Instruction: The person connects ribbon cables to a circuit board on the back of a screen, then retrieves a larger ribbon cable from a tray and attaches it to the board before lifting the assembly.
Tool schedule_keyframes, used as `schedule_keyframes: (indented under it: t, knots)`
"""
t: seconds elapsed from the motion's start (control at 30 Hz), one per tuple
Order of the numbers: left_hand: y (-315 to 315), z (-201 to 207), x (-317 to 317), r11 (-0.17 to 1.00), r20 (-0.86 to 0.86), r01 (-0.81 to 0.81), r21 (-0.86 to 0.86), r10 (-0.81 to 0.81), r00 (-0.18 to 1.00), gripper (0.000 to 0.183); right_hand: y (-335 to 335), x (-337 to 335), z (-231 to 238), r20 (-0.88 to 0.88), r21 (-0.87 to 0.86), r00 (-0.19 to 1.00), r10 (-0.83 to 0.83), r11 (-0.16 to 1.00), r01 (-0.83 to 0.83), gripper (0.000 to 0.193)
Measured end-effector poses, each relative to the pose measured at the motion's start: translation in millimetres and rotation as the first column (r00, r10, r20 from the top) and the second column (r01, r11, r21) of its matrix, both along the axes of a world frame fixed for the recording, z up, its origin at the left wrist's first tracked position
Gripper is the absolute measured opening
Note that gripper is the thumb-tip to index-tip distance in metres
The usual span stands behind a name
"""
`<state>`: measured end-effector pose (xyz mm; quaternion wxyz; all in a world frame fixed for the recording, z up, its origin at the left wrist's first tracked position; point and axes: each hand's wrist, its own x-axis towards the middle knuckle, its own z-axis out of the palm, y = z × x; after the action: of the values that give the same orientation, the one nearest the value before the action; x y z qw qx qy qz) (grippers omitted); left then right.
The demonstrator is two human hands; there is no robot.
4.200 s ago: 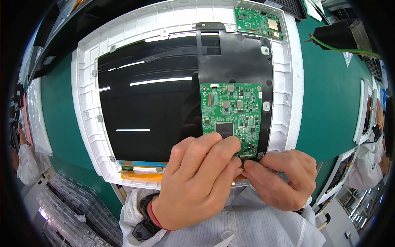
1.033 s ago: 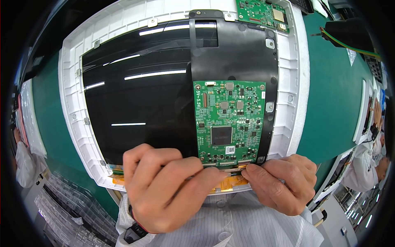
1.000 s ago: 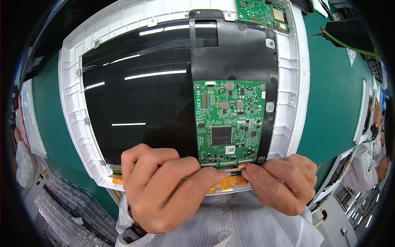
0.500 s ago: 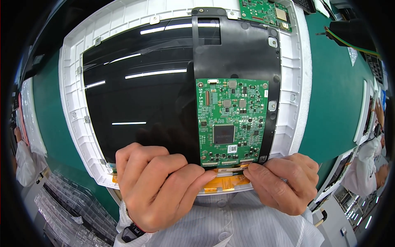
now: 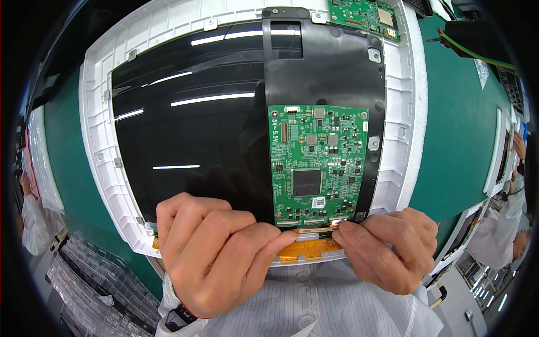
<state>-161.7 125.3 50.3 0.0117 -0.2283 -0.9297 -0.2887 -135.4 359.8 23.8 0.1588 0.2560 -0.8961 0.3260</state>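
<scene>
My left hand (image 5: 216, 253) is closed, its thumb and forefinger pinched at the left end of a short, flat flex cable (image 5: 314, 230). At the cable's other end, my right hand (image 5: 390, 250) pinches with thumb and forefinger, beside the connectors on the lower edge of a green circuit board (image 5: 342, 182). The fingertips hide both cable ends, so I cannot tell how they are seated. Just below runs an orange flex film (image 5: 306, 250). The board lies on a black plate (image 5: 320, 78) over a dark glossy display panel (image 5: 185, 135).
A white plastic frame (image 5: 92, 129) surrounds the panel on a green work surface (image 5: 449, 146). A smaller green board (image 5: 359, 19) sits at its far right corner. Clear ribbed plastic trays (image 5: 84, 281) lie lower left. Other people in pale clothing (image 5: 497, 224) are at the sides.
The frame and circuit board sit very slightly higher and farther right in view. Both hands keep their pinch on the flex cable. A person at the right has shifted.
</scene>
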Motion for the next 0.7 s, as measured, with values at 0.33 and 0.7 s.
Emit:
schedule_keyframes:
  t: [0.33,0.7]
  knots:
    - [-3.0,0.5,-0.9,1.0,0.036,0.003,0.026,-0.004,0.999,0.029,-6.3,0.6,4.7,-0.058,0.115,0.998,-0.035,0.992,0.042,0.031]
    - [-4.1,-3.0,-0.5,0.999,0.014,0.009,0.053,-0.01,1.0,0.027,-6.5,2.7,4.8,-0.068,0.117,0.996,-0.053,0.991,0.061,0.03]
